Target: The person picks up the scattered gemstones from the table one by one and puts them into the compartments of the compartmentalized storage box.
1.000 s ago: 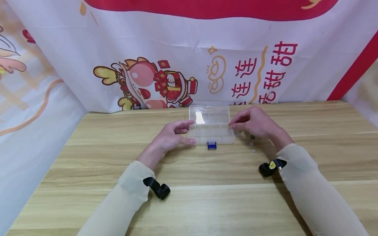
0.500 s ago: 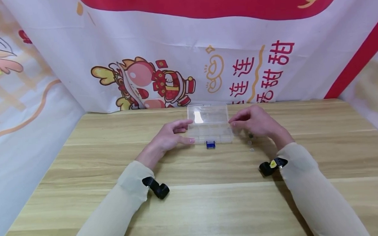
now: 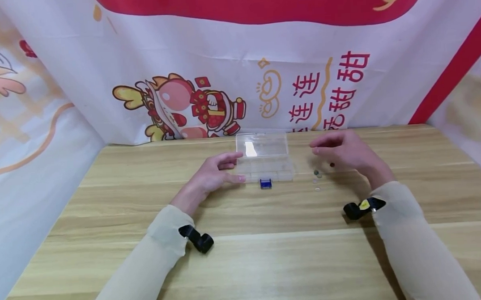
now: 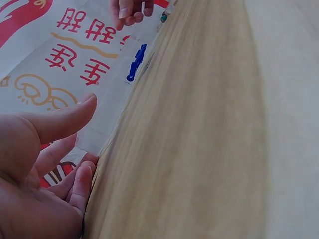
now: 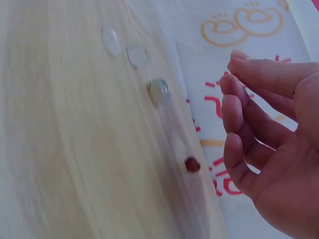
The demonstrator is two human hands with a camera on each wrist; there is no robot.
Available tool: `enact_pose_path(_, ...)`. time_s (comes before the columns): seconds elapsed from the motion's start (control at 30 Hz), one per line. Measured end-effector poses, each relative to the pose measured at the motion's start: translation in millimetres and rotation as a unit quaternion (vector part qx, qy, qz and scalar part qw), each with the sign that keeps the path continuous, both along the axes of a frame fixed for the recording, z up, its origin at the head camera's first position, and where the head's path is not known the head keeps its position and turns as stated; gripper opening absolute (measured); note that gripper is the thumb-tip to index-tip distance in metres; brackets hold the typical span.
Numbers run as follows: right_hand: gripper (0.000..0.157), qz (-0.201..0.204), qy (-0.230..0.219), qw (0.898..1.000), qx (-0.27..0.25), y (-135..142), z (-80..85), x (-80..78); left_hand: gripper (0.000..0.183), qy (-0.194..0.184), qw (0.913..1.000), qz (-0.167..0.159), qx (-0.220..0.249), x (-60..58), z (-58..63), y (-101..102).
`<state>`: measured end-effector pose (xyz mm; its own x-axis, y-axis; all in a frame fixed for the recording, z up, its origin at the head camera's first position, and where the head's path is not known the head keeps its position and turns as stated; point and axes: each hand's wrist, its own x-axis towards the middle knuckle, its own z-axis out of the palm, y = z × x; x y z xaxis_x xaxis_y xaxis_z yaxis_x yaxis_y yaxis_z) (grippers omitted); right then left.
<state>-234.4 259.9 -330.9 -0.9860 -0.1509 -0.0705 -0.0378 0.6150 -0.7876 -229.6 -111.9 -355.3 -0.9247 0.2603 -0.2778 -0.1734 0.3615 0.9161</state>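
A clear plastic compartment box (image 3: 265,170) lies on the table with its lid (image 3: 266,144) raised at the back and a blue latch (image 3: 265,184) at its front. My left hand (image 3: 215,171) spans the box's left end, thumb by the front corner and fingers behind the edge; the left wrist view shows the thumb (image 4: 67,119) straight. To the right of the box, my right hand (image 3: 347,152) hovers with loosely bent fingers, and nothing shows between thumb and fingertips. Below it lie a dark red bead (image 5: 192,164), a greenish bead (image 5: 160,90) and clear, flattish pieces (image 5: 111,40).
A wooden table (image 3: 261,265) spreads out beneath everything. Behind its far edge hangs a white printed cloth (image 3: 203,39) with red characters and a cartoon figure. Wrist cameras (image 3: 202,242) on black mounts sit at both sleeves.
My right hand has moved right, away from the box's right edge, so the dark red bead shows in the head view. My left hand stays at the box's left end.
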Motion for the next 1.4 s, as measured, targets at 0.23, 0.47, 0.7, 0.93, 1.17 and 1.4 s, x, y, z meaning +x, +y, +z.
enact_pose_path(0.23, 0.043, -0.016, -0.049, 0.999, 0.006, 29, -9.6, -2.4, 0.072, 0.001, 1.0000, -0.001, 0.001, -0.8, -1.1, -1)
enact_pose_path(0.47, 0.048, -0.023, -0.070, 0.997, 0.001, 54, -20.7, -5.8, 0.073, 0.004, 1.0000, -0.005, 0.005, 0.0, -0.8, 0)
enact_pose_path(0.7, 0.049, 0.014, -0.058, 0.998, 0.012, 61, -27.4, -5.1, 0.072, 0.003, 1.0000, -0.002, 0.008, 1.2, 1.3, 0)
enact_pose_path(0.93, 0.049, 0.039, -0.045, 0.998, -0.005, 62, -32.8, -5.9, 0.072, 0.003, 1.0000, -0.004, 0.008, 0.8, 1.1, 0)
enact_pose_path(1.17, 0.048, 0.040, -0.048, 0.998, -0.012, 63, -35.3, -6.5, 0.071, 0.002, 1.0000, -0.003, 0.006, 0.5, 0.7, 0)
enact_pose_path(1.4, 0.045, 0.036, -0.060, 0.997, -0.011, 62, -32.7, -5.3, 0.072, 0.003, 1.0000, -0.002, 0.005, 0.3, 0.6, 0)
